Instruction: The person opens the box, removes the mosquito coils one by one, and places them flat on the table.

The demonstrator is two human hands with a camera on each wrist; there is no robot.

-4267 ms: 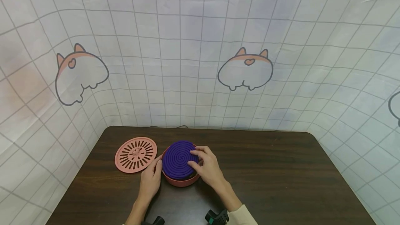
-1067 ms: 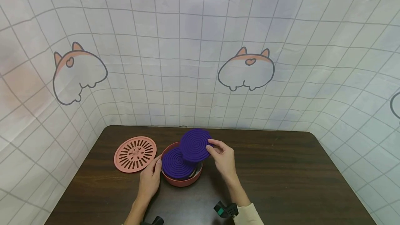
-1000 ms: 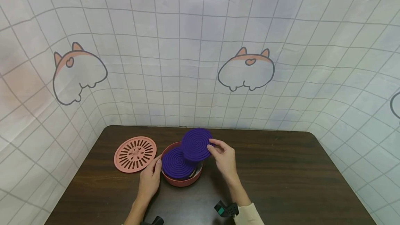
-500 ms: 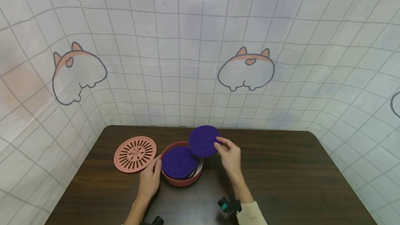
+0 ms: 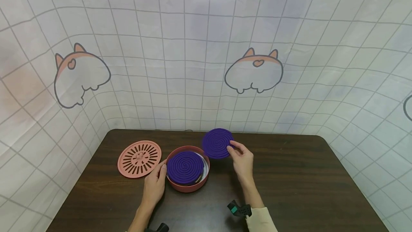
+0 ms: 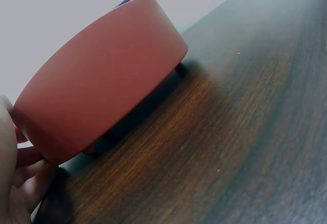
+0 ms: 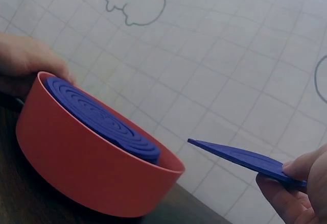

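Note:
My right hand [image 5: 243,160] pinches a purple spiral mosquito coil [image 5: 217,143] at its right edge, thumb on one face and fingers on the other. The coil is held up off to the right of a round red mosquito coil box [image 5: 187,189]. Inside the box lies another purple mosquito coil [image 5: 185,167], flat and just below the rim, as the right wrist view shows. My left hand [image 5: 155,184] grips the left side of the box, thumb near the rim; some fingers show low on its wall in the left wrist view.
A round pink slotted lid [image 5: 139,159] lies on the dark wooden table [image 5: 289,182], left of the box. Short feet [image 6: 181,70] hold the box off the table top. Behind the table hangs a white gridded curtain [image 5: 180,63] with cartoon prints.
My right hand has lifted one coil out of the box and carried it to the right and away, uncovering the coil below. My left hand has stayed on the box.

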